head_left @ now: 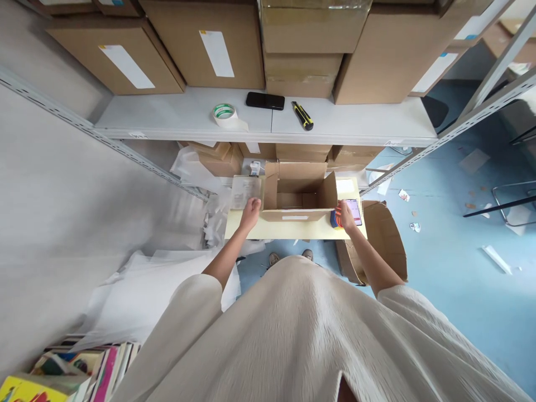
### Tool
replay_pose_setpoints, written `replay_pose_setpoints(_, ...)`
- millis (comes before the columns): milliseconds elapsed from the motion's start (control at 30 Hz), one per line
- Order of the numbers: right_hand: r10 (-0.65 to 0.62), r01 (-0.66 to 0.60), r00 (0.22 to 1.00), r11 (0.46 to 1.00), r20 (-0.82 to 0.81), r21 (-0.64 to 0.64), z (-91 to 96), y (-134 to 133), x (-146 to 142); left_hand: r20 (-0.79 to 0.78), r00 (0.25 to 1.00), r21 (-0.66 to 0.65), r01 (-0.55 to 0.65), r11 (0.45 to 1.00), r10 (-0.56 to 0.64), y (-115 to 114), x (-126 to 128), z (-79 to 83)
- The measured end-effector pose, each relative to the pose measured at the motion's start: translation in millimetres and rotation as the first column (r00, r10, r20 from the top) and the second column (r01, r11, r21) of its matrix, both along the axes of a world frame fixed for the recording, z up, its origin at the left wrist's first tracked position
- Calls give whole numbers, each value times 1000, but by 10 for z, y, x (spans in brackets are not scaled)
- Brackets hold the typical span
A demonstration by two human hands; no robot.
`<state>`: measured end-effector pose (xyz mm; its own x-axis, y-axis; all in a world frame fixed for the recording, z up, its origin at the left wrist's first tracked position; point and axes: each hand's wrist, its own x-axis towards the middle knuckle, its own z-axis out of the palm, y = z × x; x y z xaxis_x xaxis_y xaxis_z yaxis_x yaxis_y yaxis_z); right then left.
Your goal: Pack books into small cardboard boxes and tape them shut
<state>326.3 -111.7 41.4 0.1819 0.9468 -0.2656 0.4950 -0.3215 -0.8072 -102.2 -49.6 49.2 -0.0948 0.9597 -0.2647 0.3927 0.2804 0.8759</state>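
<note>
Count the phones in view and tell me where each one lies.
2: a black phone on the grey shelf; a lit phone on the pale yellow table, beside the right hand. Others may be hidden.

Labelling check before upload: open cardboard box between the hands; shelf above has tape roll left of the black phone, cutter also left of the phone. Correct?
Wrong side for the cutter: the head view shows it right of the black phone, not left. The rest holds: tape roll left of the phone, open cardboard box between left hand and right hand.
</note>
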Motion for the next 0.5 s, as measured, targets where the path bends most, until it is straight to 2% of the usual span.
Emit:
replay_pose_setpoints(67,-172,175,985,975,-34,140,196,138,10,-76,994,200,86,976,-72,99,88,169)
replay_pose_setpoints(100,-199,197,980,951,-18,240,310,228,-11,-112,984,272,164,948,-138,157,159,258)
replay_pose_setpoints(167,-152,119,987,903,47,413,532,442,-116,-183,938,340,340,876,-293,275,346,422)
replay_pose_setpoints(233,-14,-47,992,876,124,480,689,677,-296,-237,868,331,495,804,-437,377,567,534)
replay_pose_setpoints(300,178,-256,960,869,216,423,742,893,-505,-293,779,292,625,724,-555,444,773,583)
replay_pose_setpoints(367,316,-401,900,871,301,284,695,1044,-677,-359,670,238,739,630,-650,470,912,586)
replay_pose_setpoints(433,398,-466,832,880,387,96,594,1102,-759,-418,567,160,815,557,-710,463,952,577)
replay_pose_setpoints(500,447,-483,772,875,451,-39,493,1077,-734,-467,501,76,844,531,-728,431,888,579)
